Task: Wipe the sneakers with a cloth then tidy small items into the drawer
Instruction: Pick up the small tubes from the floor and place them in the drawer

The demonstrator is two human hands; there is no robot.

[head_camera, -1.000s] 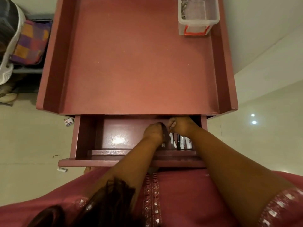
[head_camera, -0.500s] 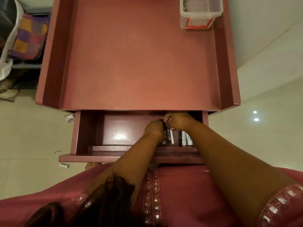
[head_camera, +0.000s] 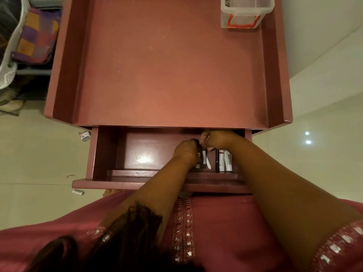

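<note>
The open pink drawer (head_camera: 102, 154) sticks out from under the pink table (head_camera: 169, 75). Along its right side lie several small items: two white tubes (head_camera: 225, 160), a thin black pen-like stick (head_camera: 217, 160) and a white stick (head_camera: 207, 163). My left hand (head_camera: 185, 150) reaches into the drawer, its fingers curled round a dark small item (head_camera: 199, 159) that stands among the others. Just behind it, touching it, my right hand (head_camera: 218, 138) is curled at the drawer's back right; its fingertips are hidden. A white sneaker (head_camera: 7, 75) shows at the left edge.
A clear plastic box with a red handle (head_camera: 245, 14) stands at the table's far right corner. A patchwork cloth bag (head_camera: 37, 38) lies on a rack to the left. On the floor lie a small packet (head_camera: 84, 136) and a small tube (head_camera: 78, 192).
Both hands have shifted slightly toward the back of the drawer. More of the tubes on the right now shows. The drawer stays open.
</note>
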